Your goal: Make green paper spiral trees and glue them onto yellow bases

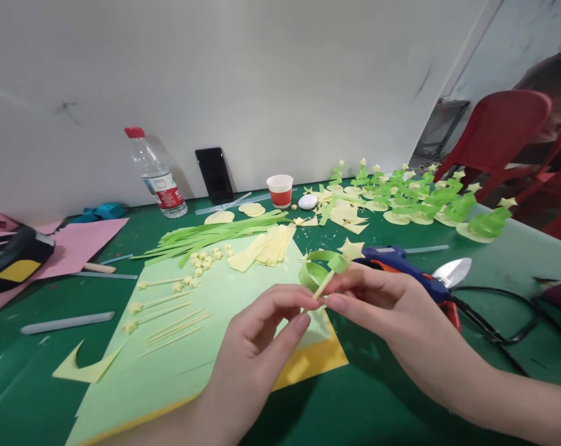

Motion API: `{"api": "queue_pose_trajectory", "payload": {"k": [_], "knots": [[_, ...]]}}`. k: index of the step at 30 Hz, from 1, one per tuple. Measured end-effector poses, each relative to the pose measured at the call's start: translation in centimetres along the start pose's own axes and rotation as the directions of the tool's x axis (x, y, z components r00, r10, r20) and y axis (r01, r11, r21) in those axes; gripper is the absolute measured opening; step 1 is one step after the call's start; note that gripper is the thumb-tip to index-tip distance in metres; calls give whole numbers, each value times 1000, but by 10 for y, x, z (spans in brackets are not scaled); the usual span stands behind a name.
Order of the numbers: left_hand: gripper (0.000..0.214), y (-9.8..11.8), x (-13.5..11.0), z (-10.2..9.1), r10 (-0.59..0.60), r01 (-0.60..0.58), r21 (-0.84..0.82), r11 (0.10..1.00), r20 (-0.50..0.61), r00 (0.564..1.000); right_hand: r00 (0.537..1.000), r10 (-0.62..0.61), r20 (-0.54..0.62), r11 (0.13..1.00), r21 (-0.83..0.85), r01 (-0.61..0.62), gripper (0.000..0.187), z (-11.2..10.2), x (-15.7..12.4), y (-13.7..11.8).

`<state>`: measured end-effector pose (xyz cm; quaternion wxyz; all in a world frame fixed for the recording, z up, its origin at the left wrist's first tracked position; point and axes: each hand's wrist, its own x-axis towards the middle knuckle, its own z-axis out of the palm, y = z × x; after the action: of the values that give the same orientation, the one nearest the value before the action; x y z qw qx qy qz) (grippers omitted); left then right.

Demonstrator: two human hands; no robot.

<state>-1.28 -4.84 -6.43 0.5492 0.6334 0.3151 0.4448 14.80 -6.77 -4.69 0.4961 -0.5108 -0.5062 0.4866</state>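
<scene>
My left hand (261,334) and my right hand (392,303) meet over the light green sheet (178,353). Together they pinch a small paper tree (324,267): a thin yellow stick with green strip loops and a yellow star on top. The left fingertips close on the stick's lower end. Thumb and fingers of the right hand close on the stick just below the loops. Beside the hands lie yellow sticks with stars (163,300), small folded stars (206,259), green strips (215,234) and yellow strips (266,246).
A blue glue gun (403,263) with a black cord lies right of my hands, next to a metal spoon (452,271). Several finished paper trees (424,198) stand at the back right. A water bottle (157,176), phone (214,175), paper cup (280,189) and red chairs (498,133) are behind.
</scene>
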Motion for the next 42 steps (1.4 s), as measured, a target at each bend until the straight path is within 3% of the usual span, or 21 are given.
{"api": "queue_pose_trajectory", "payload": {"k": [3,8,13,15,18,28,34,39,42], "knots": [[27,-1,-1,3,-7,7,38,999,9,1000,999,48,-1,991,122,-48,12,2,-3,2],[10,-3,-2,2,-44,41,80,996,39,998,995,100,-11,982,161,-97,15,4,-5,0],[9,-8,2,-6,-125,140,66,988,-191,974,995,100,-6,985,143,-98,13,0,-1,-10],[7,-11,5,-9,-198,206,17,978,-221,955,996,86,-3,988,131,-85,14,-3,1,-12],[11,-13,6,-10,-253,256,0,967,-126,959,997,77,6,994,80,-77,17,-5,0,-13],[13,-5,4,-7,-138,143,-79,986,73,988,992,100,72,990,-109,-92,20,-1,0,-12],[14,-5,7,-5,-194,189,-109,976,-36,980,988,125,89,991,-68,-119,18,-2,-4,-13],[9,-9,6,-7,-228,229,-122,966,18,973,996,67,66,989,-134,-58,24,-5,-2,-12],[7,-10,5,-6,-259,253,-137,958,-27,966,997,41,65,989,-147,-31,25,-6,2,-12]]}}
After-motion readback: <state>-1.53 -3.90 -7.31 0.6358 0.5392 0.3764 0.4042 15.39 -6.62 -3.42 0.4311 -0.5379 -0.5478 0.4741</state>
